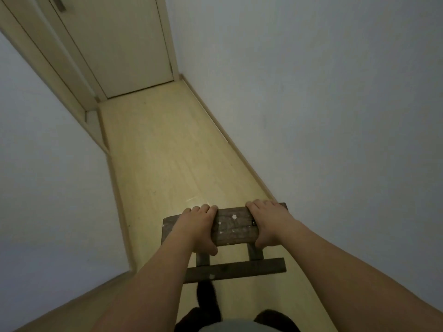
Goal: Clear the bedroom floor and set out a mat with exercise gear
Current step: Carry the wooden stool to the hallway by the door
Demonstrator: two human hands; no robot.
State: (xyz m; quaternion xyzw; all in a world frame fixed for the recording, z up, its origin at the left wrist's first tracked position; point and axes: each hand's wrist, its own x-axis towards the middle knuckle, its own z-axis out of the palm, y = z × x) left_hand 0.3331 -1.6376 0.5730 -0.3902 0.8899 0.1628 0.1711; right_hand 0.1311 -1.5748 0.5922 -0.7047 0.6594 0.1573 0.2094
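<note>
A small dark wooden stool [233,226] with pale paint flecks on its seat hangs above the floor in front of me. My left hand [197,225] grips the seat's left end, fingers over the far edge and thumb under the near edge. My right hand [267,221] grips the seat's right end the same way. Below the seat show two legs and a cross rail [236,269]. No mat or exercise gear is in view.
I stand in a narrow hallway with a pale wood floor [163,149]. White walls run close on both sides. A closed cream door [124,44] ends the hallway ahead. My dark-clad legs [208,300] show below the stool.
</note>
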